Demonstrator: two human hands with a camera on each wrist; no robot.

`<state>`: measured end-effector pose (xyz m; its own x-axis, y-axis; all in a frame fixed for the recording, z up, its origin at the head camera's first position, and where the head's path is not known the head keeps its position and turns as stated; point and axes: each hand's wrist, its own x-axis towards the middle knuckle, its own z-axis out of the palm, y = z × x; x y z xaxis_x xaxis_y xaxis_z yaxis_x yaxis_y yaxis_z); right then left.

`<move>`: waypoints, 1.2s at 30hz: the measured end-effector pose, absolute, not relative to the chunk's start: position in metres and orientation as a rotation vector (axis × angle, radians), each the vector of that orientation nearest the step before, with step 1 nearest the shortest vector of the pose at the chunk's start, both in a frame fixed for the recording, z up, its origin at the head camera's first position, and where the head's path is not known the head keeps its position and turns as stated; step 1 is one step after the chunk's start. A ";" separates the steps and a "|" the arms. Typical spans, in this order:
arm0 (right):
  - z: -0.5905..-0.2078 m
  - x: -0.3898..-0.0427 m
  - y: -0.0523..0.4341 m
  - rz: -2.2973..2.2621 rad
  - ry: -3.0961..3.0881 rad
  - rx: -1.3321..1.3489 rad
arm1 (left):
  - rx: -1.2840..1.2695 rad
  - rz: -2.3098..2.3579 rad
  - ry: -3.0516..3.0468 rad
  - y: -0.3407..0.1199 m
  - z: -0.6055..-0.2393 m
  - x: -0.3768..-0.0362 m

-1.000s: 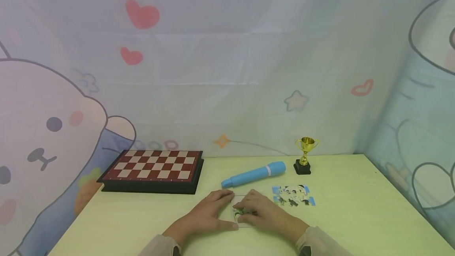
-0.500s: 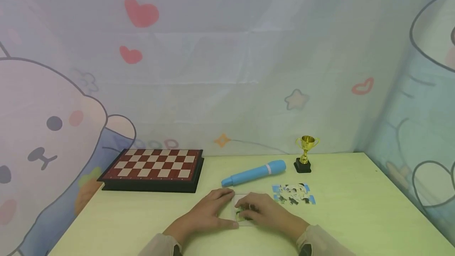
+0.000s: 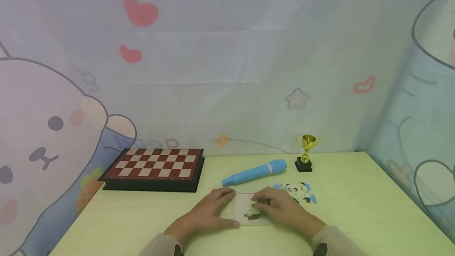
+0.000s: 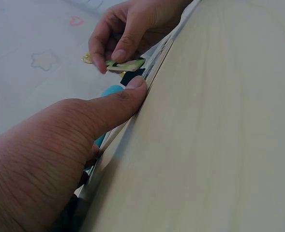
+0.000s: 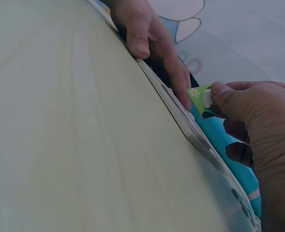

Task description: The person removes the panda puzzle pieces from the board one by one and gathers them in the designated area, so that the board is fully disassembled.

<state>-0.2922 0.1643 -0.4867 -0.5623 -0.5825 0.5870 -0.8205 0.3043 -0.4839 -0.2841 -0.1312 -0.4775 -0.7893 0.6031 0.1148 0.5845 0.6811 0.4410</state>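
Note:
My left hand (image 3: 209, 212) lies at the left side of a pale, thin square puzzle tray (image 3: 241, 199), thumb at its near edge and fingers toward its far corner. Over the tray's right part, my right hand (image 3: 281, 208) pinches a jigsaw piece between thumb and fingers. In the right wrist view the jigsaw piece (image 5: 199, 99) is green with a white flower and black-and-white patches, raised above the tray. From the left wrist view, the same piece (image 4: 128, 65) is tilted. Whether another piece lies beneath it cannot be made out.
Partly joined panda jigsaw pieces (image 3: 300, 191) lie right of the tray, partly behind my right hand. A blue pen-shaped toy (image 3: 254, 173) lies beyond it. A small gold trophy (image 3: 305, 153) stands back right; a chessboard box (image 3: 153, 169) sits back left.
My right hand has moved from the tray's left part to the right, lifting the jigsaw piece, so more of the tray shows. My left hand has stayed in place.

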 end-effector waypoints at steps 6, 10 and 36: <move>-0.485 -0.288 0.205 1.100 -2.334 1.135 | 1.010 0.708 2.858 -0.130 -0.477 -0.284; -0.489 -0.290 0.227 1.072 -2.260 1.191 | 1.016 0.693 2.865 -0.130 -0.477 -0.285; -0.492 -0.290 0.234 0.806 -2.237 1.264 | 1.001 0.719 2.843 -0.131 -0.479 -0.285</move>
<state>-0.2903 0.2344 -0.4924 -0.4822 -0.6116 0.6273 -0.8711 0.4109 -0.2691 -0.2851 -0.1311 -0.4788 -0.7905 0.6025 0.1101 0.5825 0.6838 0.4394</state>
